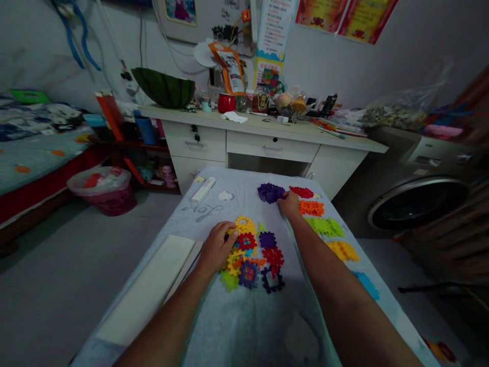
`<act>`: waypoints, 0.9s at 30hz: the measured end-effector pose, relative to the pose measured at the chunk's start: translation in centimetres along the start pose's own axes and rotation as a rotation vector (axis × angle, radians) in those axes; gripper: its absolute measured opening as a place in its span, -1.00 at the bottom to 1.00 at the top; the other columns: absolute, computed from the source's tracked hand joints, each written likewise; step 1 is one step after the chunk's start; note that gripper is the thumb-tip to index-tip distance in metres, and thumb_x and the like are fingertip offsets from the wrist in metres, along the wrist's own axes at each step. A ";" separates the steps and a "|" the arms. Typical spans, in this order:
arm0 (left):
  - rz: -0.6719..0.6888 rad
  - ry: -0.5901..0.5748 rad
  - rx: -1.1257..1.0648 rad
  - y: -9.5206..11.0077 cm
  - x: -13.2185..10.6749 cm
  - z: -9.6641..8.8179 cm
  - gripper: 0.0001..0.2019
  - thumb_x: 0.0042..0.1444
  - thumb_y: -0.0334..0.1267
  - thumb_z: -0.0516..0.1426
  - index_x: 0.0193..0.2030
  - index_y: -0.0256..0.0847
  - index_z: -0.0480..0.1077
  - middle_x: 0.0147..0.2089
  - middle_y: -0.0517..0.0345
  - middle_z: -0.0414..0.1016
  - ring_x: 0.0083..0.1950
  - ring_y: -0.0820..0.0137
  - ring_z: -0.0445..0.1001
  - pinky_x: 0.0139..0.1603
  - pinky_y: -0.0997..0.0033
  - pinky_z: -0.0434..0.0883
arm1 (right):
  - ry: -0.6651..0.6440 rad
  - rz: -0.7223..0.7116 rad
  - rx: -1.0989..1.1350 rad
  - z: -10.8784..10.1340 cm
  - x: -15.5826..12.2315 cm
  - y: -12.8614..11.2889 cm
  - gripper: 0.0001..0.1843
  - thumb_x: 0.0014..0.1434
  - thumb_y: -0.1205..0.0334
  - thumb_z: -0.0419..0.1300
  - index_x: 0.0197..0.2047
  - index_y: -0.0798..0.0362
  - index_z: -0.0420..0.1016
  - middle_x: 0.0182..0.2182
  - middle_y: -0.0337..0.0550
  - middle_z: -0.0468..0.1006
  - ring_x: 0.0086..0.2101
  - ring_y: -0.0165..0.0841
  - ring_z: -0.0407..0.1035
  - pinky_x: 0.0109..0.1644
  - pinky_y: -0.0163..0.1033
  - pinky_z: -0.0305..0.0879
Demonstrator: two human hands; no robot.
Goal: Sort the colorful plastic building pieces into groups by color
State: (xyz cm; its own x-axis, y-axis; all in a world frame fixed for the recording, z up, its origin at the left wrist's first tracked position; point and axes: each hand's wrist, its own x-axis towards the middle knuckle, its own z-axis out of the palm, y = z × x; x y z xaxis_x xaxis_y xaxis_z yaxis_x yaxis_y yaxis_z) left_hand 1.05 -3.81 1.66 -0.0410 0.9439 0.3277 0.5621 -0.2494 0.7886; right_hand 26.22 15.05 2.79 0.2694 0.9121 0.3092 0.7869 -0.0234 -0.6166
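My left hand (220, 245) rests at the left edge of a mixed pile of plastic interlocking building pieces. Its thumb and fingers are apart over the pieces, beside a yellow piece (244, 224) and a red square piece (246, 241). A purple square frame (248, 274) and a dark frame piece (272, 281) lie nearer me. Farther off, my right hand (290, 205) pinches a purple piece at the right edge of a purple heap (269, 192); its fingertips are partly hidden. Sorted red (301, 192), orange (311, 207), green (326, 226), yellow (344, 250) and blue pieces (365, 285) line the right side.
A cloth with "Love" lettering covers the table (244, 326). On its left lie a long pale board (153, 285) and a small white bar (204, 190). Beyond stands a cluttered white desk (267, 132). A washing machine (416, 178) is at right, a lined bin (105, 188) at left.
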 end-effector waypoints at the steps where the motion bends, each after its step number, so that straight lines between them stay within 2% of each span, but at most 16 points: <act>1: 0.002 0.001 -0.001 0.0 0.0 0.0 -0.71 0.25 -0.07 0.01 -0.08 -0.18 0.43 0.01 0.01 0.47 0.10 0.23 0.41 0.19 0.14 0.32 | 0.008 0.014 -0.009 0.3 0.0 0.1 -0.75 -0.12 0.40 0.20 -0.27 0.09 0.45 -0.31 -0.11 0.46 -0.26 -0.28 0.36 -0.11 -0.21 0.29; 4: 0.006 0.000 0.001 -0.1 0.1 0.1 -0.72 0.25 -0.08 0.01 -0.08 -0.17 0.43 0.00 0.02 0.47 0.10 0.24 0.41 0.19 0.13 0.32 | 0.000 0.043 -0.031 0.9 -0.1 0.1 -0.70 -0.11 0.45 0.15 -0.23 0.11 0.48 -0.24 -0.01 0.48 -0.22 -0.24 0.39 -0.08 -0.18 0.31; 6: 0.005 -0.002 0.004 -0.1 0.1 0.1 -0.72 0.25 -0.08 0.01 -0.08 -0.17 0.43 0.01 0.03 0.47 0.10 0.24 0.41 0.19 0.13 0.32 | -0.011 0.014 -0.002 1.2 0.0 0.2 -0.67 -0.10 0.46 0.13 -0.20 0.12 0.48 -0.21 0.01 0.49 -0.16 -0.22 0.39 0.00 -0.14 0.30; 9: 0.006 -0.001 0.004 -0.1 0.1 0.1 -0.72 0.25 -0.08 0.01 -0.08 -0.17 0.43 0.00 0.03 0.47 0.09 0.24 0.41 0.19 0.14 0.32 | -0.023 -0.055 0.091 1.5 0.0 0.4 -0.65 -0.10 0.47 0.09 -0.19 0.12 0.48 -0.17 -0.01 0.50 -0.08 -0.21 0.37 0.11 -0.11 0.26; 13: 0.013 0.003 -0.004 0.0 0.1 0.1 -0.72 0.24 -0.09 0.02 -0.09 -0.17 0.43 -0.01 0.02 0.47 0.08 0.25 0.42 0.18 0.15 0.33 | -0.036 -0.080 0.142 1.6 -0.3 0.9 -0.59 -0.10 0.48 0.05 -0.15 0.10 0.47 -0.15 -0.05 0.51 -0.08 -0.24 0.37 0.15 -0.10 0.23; 24: -0.005 -0.011 0.002 0.4 0.1 -0.1 -0.70 0.24 -0.06 0.00 -0.09 -0.18 0.43 0.01 0.00 0.47 0.09 0.23 0.41 0.18 0.12 0.32 | -0.097 -0.136 0.170 -0.7 -4.0 1.3 -0.61 -0.04 0.42 0.09 -0.09 0.11 0.47 -0.10 -0.01 0.50 -0.09 -0.25 0.39 0.10 -0.12 0.28; 27: -0.006 -0.011 0.003 0.4 0.1 -0.1 -0.71 0.24 -0.06 0.00 -0.10 -0.17 0.43 0.00 0.01 0.47 0.08 0.23 0.41 0.19 0.11 0.32 | -0.175 -0.136 0.159 -1.6 -5.4 0.8 -0.65 0.01 0.39 0.11 -0.10 0.10 0.48 -0.16 -0.07 0.53 -0.14 -0.28 0.41 0.05 -0.15 0.30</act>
State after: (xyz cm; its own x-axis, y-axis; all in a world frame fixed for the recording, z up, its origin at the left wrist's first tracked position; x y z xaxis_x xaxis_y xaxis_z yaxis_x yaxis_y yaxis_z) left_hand 1.16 -3.84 2.06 -0.0350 0.9476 0.3176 0.5643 -0.2435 0.7888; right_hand 26.27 9.46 1.85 0.0562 0.9595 0.2760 0.7083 0.1565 -0.6883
